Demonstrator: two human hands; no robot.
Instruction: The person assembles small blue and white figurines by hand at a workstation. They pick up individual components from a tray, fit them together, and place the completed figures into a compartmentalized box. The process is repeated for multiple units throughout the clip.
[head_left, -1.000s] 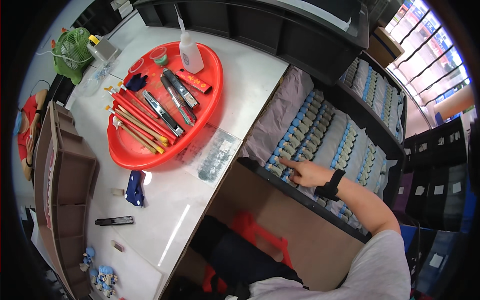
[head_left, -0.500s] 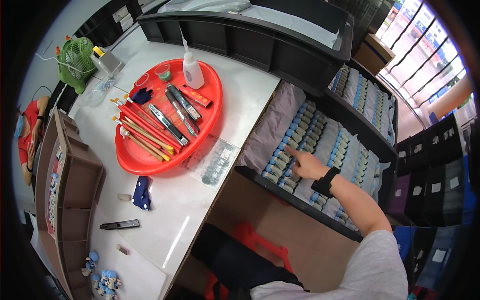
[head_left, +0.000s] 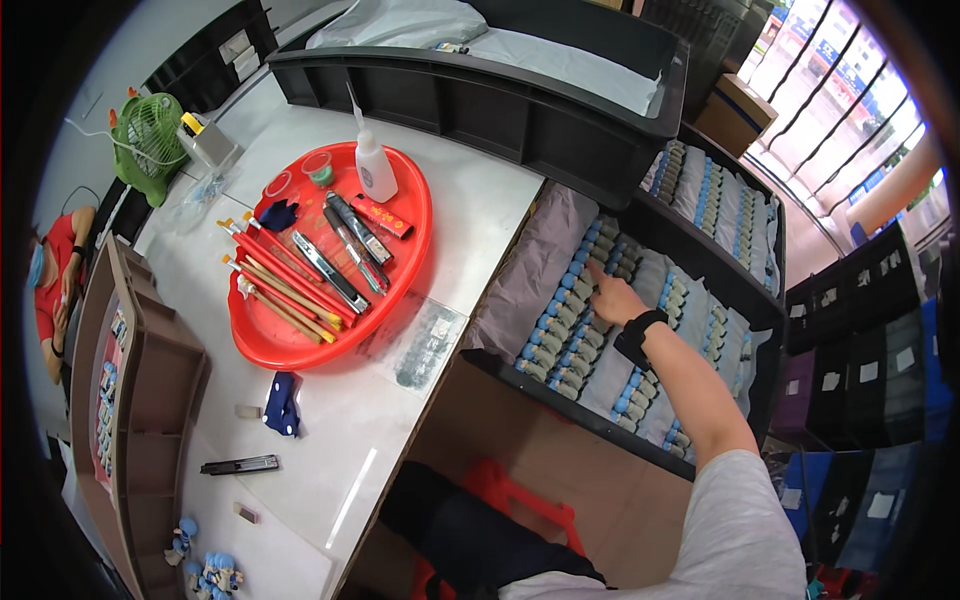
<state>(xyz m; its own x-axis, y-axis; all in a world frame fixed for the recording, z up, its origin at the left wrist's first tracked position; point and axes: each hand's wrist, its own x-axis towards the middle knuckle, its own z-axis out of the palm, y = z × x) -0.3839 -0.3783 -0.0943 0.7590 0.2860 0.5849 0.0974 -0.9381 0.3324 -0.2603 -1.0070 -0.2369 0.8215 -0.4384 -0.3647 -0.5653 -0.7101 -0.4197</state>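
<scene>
Item, your right hand (head_left: 620, 298): index finger (head_left: 597, 272) extended toward 11 o'clock, the remaining fingers tucked in and narrow. Whether they enclose anything, you cannot tell from here. Your left hand: outside the view, its fingers likewise not to be told.

Item, blue-headed figurines (head_left: 553, 310): close-packed rows directly under and beside your index finger. Contact with the fingertip is unclear.

Item, black wristband (head_left: 638, 340): at your right wrist, 4 to 5 o'clock from the hand, the centre for all bearings here.

Item, black crate (head_left: 585, 410): holds the rows beneath your hand, with pale paper (head_left: 525, 285) between and beside them.

Item, second figurine crate (head_left: 725, 157): between 1 and 2 o'clock, similarly filled.

Item, large black bin (head_left: 480, 105): 11 o'clock, on the white table (head_left: 320, 510), pale sheeting inside.

Item, red tray (head_left: 423, 240): 9 o'clock; contains brushes (head_left: 280, 275), slim metal tools (head_left: 330, 272) and a white nozzle bottle (head_left: 376, 172).

Item, dotted blue cloth (head_left: 282, 405) and flat black tool (head_left: 240, 465): 8 o'clock, well apart from your hand.

Item, brown crate (head_left: 150, 390): near 9 o'clock, far side of the table, with further figurines inside.

Item, loose figurine cluster (head_left: 215, 575): 8 o'clock, lower table.

Item, green fan (head_left: 150, 145): between 9 and 10 o'clock.

Item, red stool (head_left: 520, 500): 7 o'clock, below the table edge.
</scene>
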